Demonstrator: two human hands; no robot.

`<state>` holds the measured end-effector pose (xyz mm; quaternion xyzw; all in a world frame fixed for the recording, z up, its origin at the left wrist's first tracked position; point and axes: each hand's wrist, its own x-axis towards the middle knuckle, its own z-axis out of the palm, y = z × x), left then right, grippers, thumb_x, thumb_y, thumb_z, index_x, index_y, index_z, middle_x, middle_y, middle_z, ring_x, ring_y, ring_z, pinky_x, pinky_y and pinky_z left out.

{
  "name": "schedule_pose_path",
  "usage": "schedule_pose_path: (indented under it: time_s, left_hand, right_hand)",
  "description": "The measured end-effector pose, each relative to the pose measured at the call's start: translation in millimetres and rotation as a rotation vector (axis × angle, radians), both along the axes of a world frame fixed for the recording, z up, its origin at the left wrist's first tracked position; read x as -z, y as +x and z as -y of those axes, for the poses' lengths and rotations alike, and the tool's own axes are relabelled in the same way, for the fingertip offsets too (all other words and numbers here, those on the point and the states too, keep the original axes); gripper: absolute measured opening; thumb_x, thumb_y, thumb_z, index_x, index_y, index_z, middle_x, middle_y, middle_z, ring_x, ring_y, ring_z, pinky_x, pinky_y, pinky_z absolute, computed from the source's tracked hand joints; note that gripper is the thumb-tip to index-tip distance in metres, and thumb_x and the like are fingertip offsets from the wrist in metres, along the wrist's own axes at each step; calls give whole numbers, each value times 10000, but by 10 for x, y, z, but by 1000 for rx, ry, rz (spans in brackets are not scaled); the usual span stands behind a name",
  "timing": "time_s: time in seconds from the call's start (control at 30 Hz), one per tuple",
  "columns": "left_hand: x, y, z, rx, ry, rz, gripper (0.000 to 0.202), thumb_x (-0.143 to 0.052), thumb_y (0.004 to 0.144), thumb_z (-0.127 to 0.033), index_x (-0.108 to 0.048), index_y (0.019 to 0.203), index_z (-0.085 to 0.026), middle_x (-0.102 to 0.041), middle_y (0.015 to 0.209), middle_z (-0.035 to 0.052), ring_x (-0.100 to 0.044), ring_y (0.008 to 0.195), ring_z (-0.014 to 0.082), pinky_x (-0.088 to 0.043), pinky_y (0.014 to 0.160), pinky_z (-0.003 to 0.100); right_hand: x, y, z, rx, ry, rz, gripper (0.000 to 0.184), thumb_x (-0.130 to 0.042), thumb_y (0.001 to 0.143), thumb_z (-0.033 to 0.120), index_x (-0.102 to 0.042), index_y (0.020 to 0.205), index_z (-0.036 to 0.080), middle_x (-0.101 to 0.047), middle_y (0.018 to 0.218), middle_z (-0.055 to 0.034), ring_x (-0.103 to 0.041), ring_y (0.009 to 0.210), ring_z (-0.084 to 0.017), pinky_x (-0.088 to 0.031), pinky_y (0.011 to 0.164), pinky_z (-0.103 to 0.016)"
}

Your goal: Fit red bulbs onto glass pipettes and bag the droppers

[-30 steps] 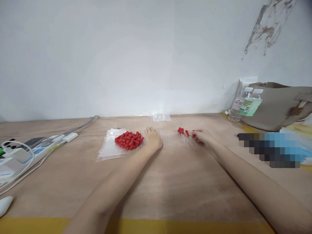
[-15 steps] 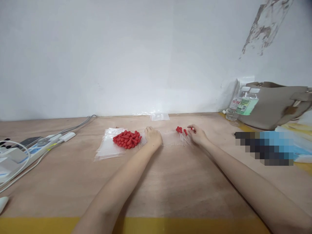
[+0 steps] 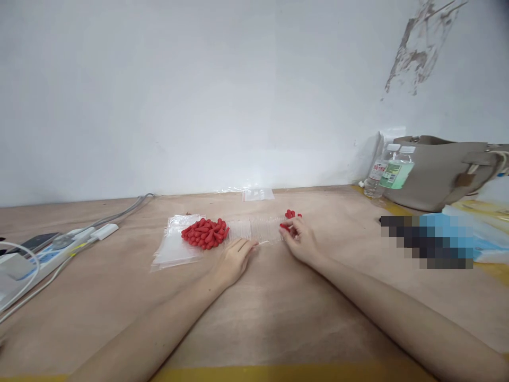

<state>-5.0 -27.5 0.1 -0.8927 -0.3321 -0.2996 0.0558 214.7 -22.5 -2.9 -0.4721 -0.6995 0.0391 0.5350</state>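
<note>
A heap of small red rubber bulbs [image 3: 205, 233] lies on a stack of clear plastic bags [image 3: 175, 245]. To its right is a row of clear glass tubes [image 3: 258, 229], and a few finished droppers with red bulbs [image 3: 292, 214] lie at the row's far right end. My left hand [image 3: 231, 260] rests on the table just in front of the tubes, its fingers pinched on one clear tube [image 3: 260, 243]. My right hand [image 3: 299, 240] is closed, pinching a red bulb [image 3: 283, 226] at its fingertips, close to that tube's end.
A power strip with plugs and cables [image 3: 51, 249] sits at the left. Two water bottles [image 3: 387, 172] and a grey bag [image 3: 441, 170] stand at the back right, with blue items [image 3: 445, 233] in front. A small clear bag [image 3: 257, 194] lies by the wall.
Both hands have drawn back from the tube row toward me. The left hand has come away with a clear tube, and the right hand has moved left with a red bulb.
</note>
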Motion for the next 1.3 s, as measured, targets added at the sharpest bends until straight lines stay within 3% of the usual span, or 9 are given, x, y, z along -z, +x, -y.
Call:
schedule_pose_path:
  time_s: [0.17, 0.33, 0.73, 0.97, 1.3]
  left_hand:
    - [13, 26, -23, 9, -80, 51, 219, -307, 884, -213, -505, 974, -188, -561, 898, 50, -536, 834, 157, -441, 735, 285]
    - [21, 22, -25, 8, -102, 42, 214, -319, 882, -216, -506, 983, -189, -572, 890, 45, -545, 825, 153, -448, 734, 283]
    - [22, -25, -35, 122, -53, 4, 318, -334, 848, -115, -515, 1096, -196, -595, 964, 62, -565, 867, 148, -473, 748, 277]
    - [24, -50, -61, 222, -6, 64, 330, -347, 839, -95, -526, 1098, -195, -622, 936, 54, -580, 845, 132, -486, 734, 260]
    - [57, -34, -52, 187, 13, -29, 321, -350, 830, -91, -533, 1080, -175, -619, 912, 65, -580, 815, 147, -489, 706, 271]
  right_hand:
    - [-33, -196, 284, -151, -80, 94, 123, -470, 792, 270, -560, 841, 203, -575, 701, -20, -513, 594, -131, -423, 541, -272]
    - [-68, -200, 350, -245, -76, 134, 128, -454, 807, 233, -564, 869, 213, -586, 766, -19, -539, 689, -133, -440, 599, -267]
    - [-21, -186, 294, -303, -115, 144, 137, -460, 814, 258, -585, 864, 233, -602, 779, -17, -559, 717, -143, -454, 648, -290]
    - [9, -161, 272, -358, -57, 129, 162, -444, 821, 249, -593, 873, 215, -597, 764, -29, -554, 706, -141, -447, 640, -283]
    - [33, -141, 272, -365, -16, 252, 162, -429, 824, 239, -584, 833, 192, -593, 742, -25, -539, 695, -125, -429, 634, -246]
